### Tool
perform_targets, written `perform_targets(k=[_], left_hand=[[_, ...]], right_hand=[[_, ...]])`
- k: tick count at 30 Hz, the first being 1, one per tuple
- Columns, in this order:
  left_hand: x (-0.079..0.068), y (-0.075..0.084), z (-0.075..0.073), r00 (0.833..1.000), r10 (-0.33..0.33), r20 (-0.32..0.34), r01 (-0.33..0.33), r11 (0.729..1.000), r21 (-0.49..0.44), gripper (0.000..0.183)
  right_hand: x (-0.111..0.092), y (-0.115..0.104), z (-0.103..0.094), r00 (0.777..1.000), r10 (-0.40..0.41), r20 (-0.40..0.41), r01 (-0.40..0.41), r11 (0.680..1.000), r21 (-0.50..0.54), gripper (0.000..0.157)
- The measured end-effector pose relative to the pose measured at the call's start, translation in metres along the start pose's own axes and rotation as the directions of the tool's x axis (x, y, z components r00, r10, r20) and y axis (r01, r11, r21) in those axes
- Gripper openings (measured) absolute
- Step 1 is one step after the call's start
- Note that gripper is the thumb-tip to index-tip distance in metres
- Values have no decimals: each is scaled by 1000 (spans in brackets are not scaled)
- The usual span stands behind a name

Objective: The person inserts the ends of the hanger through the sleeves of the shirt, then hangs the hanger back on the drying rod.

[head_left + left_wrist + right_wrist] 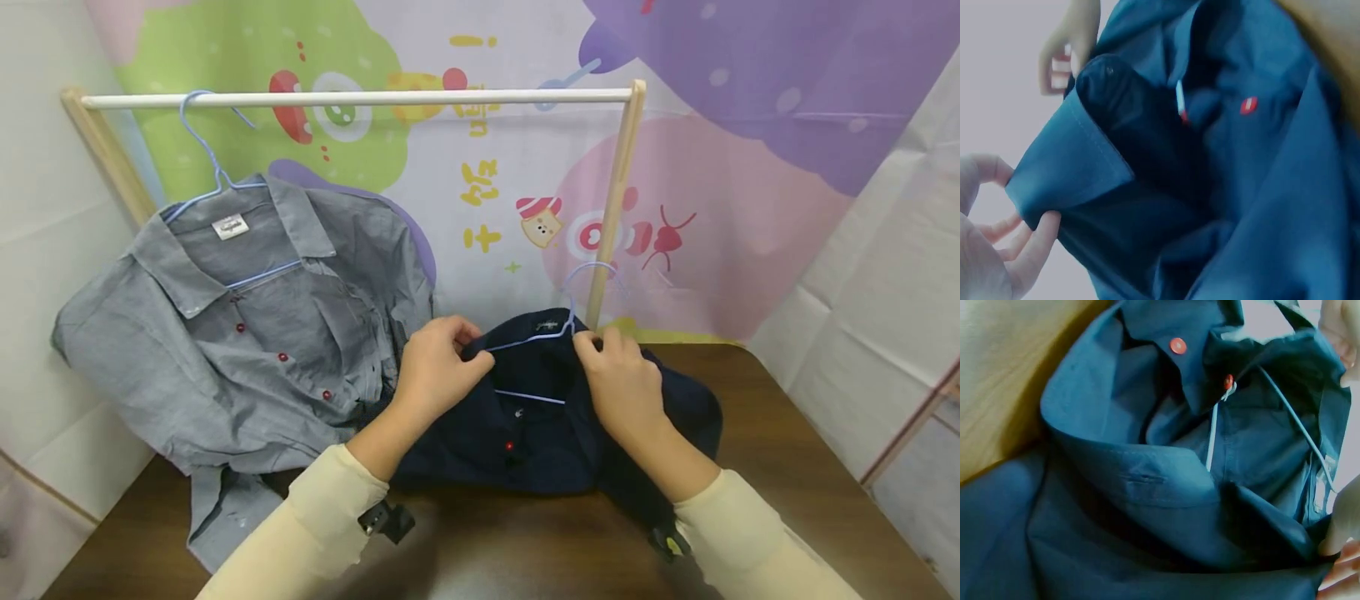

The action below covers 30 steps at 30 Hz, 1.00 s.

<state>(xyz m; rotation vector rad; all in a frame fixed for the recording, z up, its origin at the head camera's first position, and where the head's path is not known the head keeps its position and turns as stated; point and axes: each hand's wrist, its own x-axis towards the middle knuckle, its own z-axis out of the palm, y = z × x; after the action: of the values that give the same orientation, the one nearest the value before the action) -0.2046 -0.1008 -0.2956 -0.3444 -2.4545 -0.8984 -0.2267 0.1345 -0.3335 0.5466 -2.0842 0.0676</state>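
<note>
A dark navy shirt (pixel 540 458) with red buttons is held up over the table by both hands. Inside its neck sits a light-blue hanger (pixel 531 338), its hook rising above the collar near the rack's right post. My left hand (pixel 438 362) pinches the collar's left side between thumb and fingers; in the left wrist view the left hand (pixel 1010 231) grips a collar corner. On the other side of the neck, my right hand (pixel 621 387) pinches the collar close to the hook. The right wrist view shows the right hand (pixel 1342 544) at the fabric's edge.
A grey shirt (pixel 180 367) on another blue hanger (pixel 206 142) hangs from the white rail (pixel 360 98) at left. Wooden posts (pixel 618 183) support the rail. Under the shirts lies a brown table (pixel 780 450), with a cartoon-printed cloth (pixel 697 275) behind.
</note>
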Motion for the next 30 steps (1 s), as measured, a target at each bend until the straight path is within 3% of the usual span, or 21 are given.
perform_targets(k=[6,11,14,16,19,21,23,25,28,30], left_hand=[[-17,13,27,984,174,-29,-174,985,12,26],[-18,14,40,980,198,-12,-198,978,-60,40],[-14,13,38,976,217,2,-216,973,-78,47],[-10,14,31,970,242,-25,-243,968,-64,44],[1,14,16,951,292,-100,-297,954,-34,28],[12,13,5,934,337,-115,-341,940,-10,21],[25,13,-7,929,367,-49,-366,930,24,24],[38,13,-18,927,364,94,-369,928,53,33],[52,13,-30,893,318,319,-367,925,104,39],[59,12,-34,863,290,413,-373,918,134,35]], right_hand=[[3,6,-6,988,137,67,-140,989,56,27],[3,8,-12,987,155,47,-159,983,88,33],[4,11,-14,989,149,5,-149,983,104,32],[5,15,-16,989,144,-18,-141,984,110,29],[8,22,-18,991,133,-33,-128,984,121,25],[11,26,-20,991,126,-36,-120,984,135,23],[14,28,-22,993,113,-35,-106,982,154,21],[18,30,-24,994,101,-31,-94,980,177,19],[23,31,-28,996,91,-6,-88,971,223,20],[27,32,-31,995,94,28,-98,960,263,22]])
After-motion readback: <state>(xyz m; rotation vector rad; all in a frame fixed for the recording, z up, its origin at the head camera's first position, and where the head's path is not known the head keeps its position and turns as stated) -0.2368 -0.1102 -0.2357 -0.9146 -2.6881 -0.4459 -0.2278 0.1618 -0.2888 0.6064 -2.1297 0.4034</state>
